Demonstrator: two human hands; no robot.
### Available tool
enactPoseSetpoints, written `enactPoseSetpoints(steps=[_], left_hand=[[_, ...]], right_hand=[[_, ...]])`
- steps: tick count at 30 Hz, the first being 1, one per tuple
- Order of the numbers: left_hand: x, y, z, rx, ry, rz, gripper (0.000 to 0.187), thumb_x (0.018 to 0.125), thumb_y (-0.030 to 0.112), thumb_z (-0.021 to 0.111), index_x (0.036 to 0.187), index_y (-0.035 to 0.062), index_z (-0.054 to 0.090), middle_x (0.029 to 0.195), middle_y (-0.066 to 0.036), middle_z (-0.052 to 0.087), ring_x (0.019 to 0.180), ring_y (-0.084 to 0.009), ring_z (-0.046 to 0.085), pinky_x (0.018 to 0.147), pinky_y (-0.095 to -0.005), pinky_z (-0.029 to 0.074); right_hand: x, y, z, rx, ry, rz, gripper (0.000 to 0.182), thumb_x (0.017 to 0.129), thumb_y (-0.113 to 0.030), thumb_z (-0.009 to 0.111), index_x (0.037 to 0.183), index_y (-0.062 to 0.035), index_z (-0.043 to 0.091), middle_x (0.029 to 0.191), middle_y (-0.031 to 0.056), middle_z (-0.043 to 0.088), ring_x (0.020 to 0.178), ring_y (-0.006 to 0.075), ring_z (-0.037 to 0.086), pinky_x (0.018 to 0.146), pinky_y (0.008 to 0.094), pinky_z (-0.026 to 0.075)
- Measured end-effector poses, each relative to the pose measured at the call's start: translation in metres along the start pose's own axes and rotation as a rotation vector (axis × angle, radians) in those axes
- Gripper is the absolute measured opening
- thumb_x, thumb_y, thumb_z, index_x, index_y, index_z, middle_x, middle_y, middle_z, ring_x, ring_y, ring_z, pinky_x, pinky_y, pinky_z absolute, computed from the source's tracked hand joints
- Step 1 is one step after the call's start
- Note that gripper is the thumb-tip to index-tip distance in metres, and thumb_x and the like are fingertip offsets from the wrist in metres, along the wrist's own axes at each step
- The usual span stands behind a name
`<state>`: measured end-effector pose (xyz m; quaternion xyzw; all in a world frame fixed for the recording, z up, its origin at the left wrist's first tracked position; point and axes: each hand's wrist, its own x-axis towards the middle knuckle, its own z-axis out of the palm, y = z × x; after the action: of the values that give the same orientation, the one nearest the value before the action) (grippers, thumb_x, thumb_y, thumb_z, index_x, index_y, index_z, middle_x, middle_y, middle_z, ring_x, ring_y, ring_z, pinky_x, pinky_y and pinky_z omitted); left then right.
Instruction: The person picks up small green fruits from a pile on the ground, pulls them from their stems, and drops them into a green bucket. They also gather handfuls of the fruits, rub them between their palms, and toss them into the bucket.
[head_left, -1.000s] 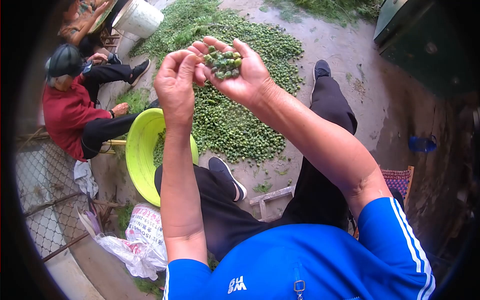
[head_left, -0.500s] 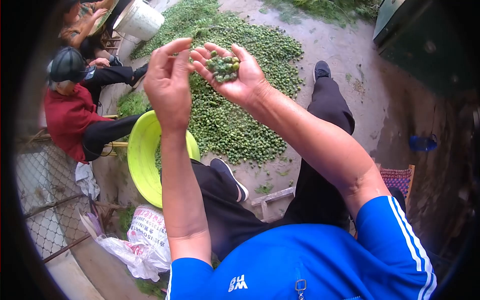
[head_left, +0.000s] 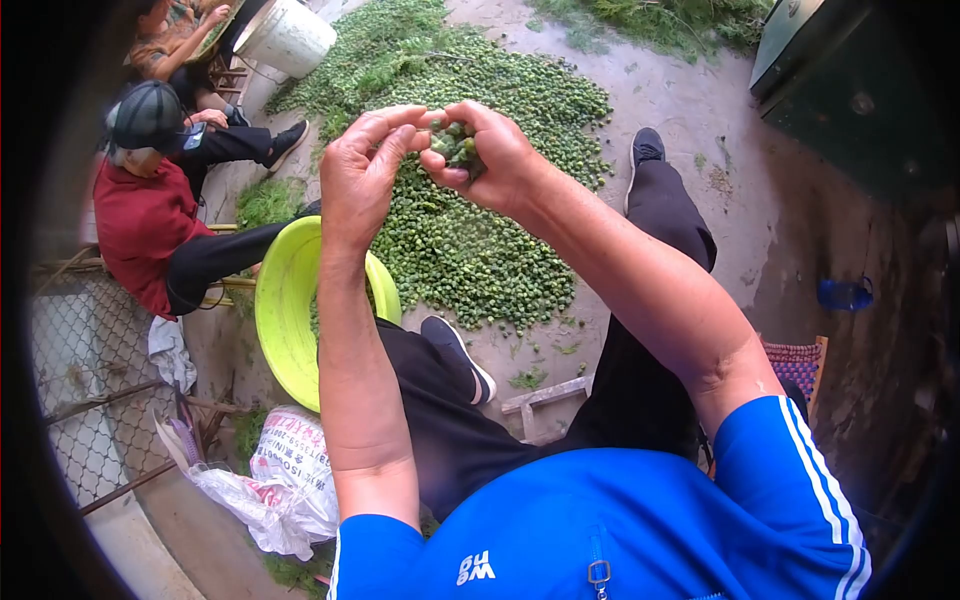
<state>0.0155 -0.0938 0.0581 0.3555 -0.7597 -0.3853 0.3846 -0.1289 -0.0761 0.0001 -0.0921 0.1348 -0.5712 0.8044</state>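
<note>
Cupped in my right hand (head_left: 497,158) is a small handful of round green fruits (head_left: 457,150), with its fingers curled around them. My left hand (head_left: 362,172) meets it from the left, thumb and forefinger pinched together by the right fingertips. Whatever sits in that pinch is too small to make out. Below both hands spreads a large heap of the same green fruits (head_left: 480,240) on the ground. A yellow-green basin (head_left: 285,345) tilts beneath my left forearm, with some green fruits partly visible inside.
A person in a red top (head_left: 150,215) sits at the left, another person (head_left: 165,45) behind. A white bucket (head_left: 290,38) stands by the heap. Cut green foliage (head_left: 680,15) lies at the back. Nearer are a printed white sack (head_left: 295,465) and a low wooden frame (head_left: 545,400).
My right hand has curled from an open palm around the green fruits. The left hand has moved down and right, close against it. The view has shifted slightly.
</note>
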Motion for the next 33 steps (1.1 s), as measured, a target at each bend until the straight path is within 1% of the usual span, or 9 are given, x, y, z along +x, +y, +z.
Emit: enactPoseSetpoints(steps=[8, 14, 20, 23, 25, 27, 29, 31, 33], left_hand=[[0.000, -0.005, 0.004, 0.276, -0.024, 0.105, 0.021, 0.081, 0.005, 0.063, 0.102, 0.0038, 0.068, 0.091, -0.009, 0.066, 0.073, -0.0133, 0.065, 0.068, -0.0247, 0.050], [0.002, -0.003, 0.004, 0.042, -0.046, -0.168, 0.016, 0.080, 0.005, 0.063, 0.094, -0.0001, 0.066, 0.082, -0.007, 0.066, 0.066, -0.0128, 0.064, 0.062, -0.0276, 0.050], [0.000, -0.011, -0.002, 0.274, -0.163, -0.220, 0.012, 0.086, 0.005, 0.059, 0.095, -0.0016, 0.062, 0.086, -0.005, 0.066, 0.072, -0.0069, 0.058, 0.064, -0.0211, 0.049], [-0.001, -0.013, 0.000, 0.063, -0.058, -0.228, 0.007, 0.086, 0.006, 0.056, 0.087, -0.0007, 0.060, 0.081, -0.009, 0.067, 0.072, -0.0106, 0.063, 0.062, -0.0206, 0.049], [-0.001, -0.004, -0.001, -0.372, 0.066, -0.264, 0.006, 0.088, 0.003, 0.051, 0.089, -0.0017, 0.056, 0.085, -0.011, 0.066, 0.071, -0.0126, 0.063, 0.058, -0.0210, 0.049], [-0.001, -0.004, -0.012, -0.372, 0.041, -0.304, 0.009, 0.089, 0.002, 0.048, 0.094, -0.0031, 0.054, 0.088, -0.013, 0.064, 0.065, -0.0121, 0.060, 0.050, -0.0184, 0.045], [0.001, -0.021, -0.025, -0.847, -0.030, -0.429, 0.010, 0.090, 0.004, 0.047, 0.093, -0.0027, 0.054, 0.089, -0.014, 0.065, 0.059, -0.0094, 0.055, 0.044, -0.0168, 0.039], [0.000, -0.009, -0.021, -0.872, -0.016, -0.451, 0.013, 0.090, 0.009, 0.053, 0.093, -0.0024, 0.056, 0.092, -0.014, 0.066, 0.055, -0.0082, 0.052, 0.042, -0.0154, 0.034], [-0.002, 0.004, -0.012, -0.529, -0.055, -0.484, 0.017, 0.091, 0.017, 0.056, 0.098, 0.0015, 0.059, 0.084, -0.001, 0.060, 0.055, -0.0060, 0.047, 0.043, -0.0156, 0.032]], right_hand=[[-0.001, 0.007, 0.000, -0.167, 0.088, 0.004, 0.018, 0.087, -0.016, 0.044, 0.098, -0.0031, 0.049, 0.082, 0.0113, 0.056, 0.059, 0.0195, 0.057, 0.047, 0.0256, 0.047], [-0.005, 0.009, 0.004, -0.244, 0.034, 0.000, 0.019, 0.089, -0.020, 0.043, 0.097, -0.0044, 0.049, 0.079, 0.0080, 0.054, 0.058, 0.0182, 0.055, 0.042, 0.0254, 0.042], [-0.002, 0.018, -0.003, -0.222, 0.064, 0.005, 0.023, 0.092, -0.026, 0.040, 0.096, -0.0045, 0.048, 0.076, 0.0078, 0.054, 0.056, 0.0186, 0.055, 0.040, 0.0266, 0.040], [-0.003, 0.015, 0.001, -0.180, 0.061, 0.015, 0.028, 0.093, -0.028, 0.037, 0.097, -0.0030, 0.049, 0.075, 0.0099, 0.057, 0.056, 0.0193, 0.055, 0.042, 0.0265, 0.041], [-0.006, 0.011, 0.009, -0.179, 0.070, 0.027, 0.034, 0.094, -0.028, 0.034, 0.101, -0.0007, 0.052, 0.078, 0.0129, 0.062, 0.057, 0.0186, 0.055, 0.044, 0.0253, 0.042], [-0.008, 0.011, 0.009, -0.211, 0.097, 0.013, 0.039, 0.095, -0.028, 0.030, 0.107, 0.0016, 0.053, 0.079, 0.0153, 0.064, 0.059, 0.0179, 0.056, 0.044, 0.0239, 0.042], [-0.002, 0.011, 0.000, -0.172, 0.042, 0.066, 0.042, 0.096, -0.028, 0.029, 0.112, 0.0028, 0.052, 0.077, 0.0145, 0.063, 0.059, 0.0169, 0.056, 0.044, 0.0236, 0.041], [-0.001, 0.011, -0.001, -0.179, 0.068, 0.072, 0.042, 0.096, -0.030, 0.029, 0.109, 0.0012, 0.053, 0.076, 0.0140, 0.063, 0.058, 0.0165, 0.055, 0.044, 0.0236, 0.041], [-0.003, 0.011, -0.001, -0.187, 0.096, 0.075, 0.041, 0.096, -0.033, 0.030, 0.105, -0.0003, 0.054, 0.076, 0.0135, 0.062, 0.056, 0.0161, 0.055, 0.044, 0.0236, 0.041]])
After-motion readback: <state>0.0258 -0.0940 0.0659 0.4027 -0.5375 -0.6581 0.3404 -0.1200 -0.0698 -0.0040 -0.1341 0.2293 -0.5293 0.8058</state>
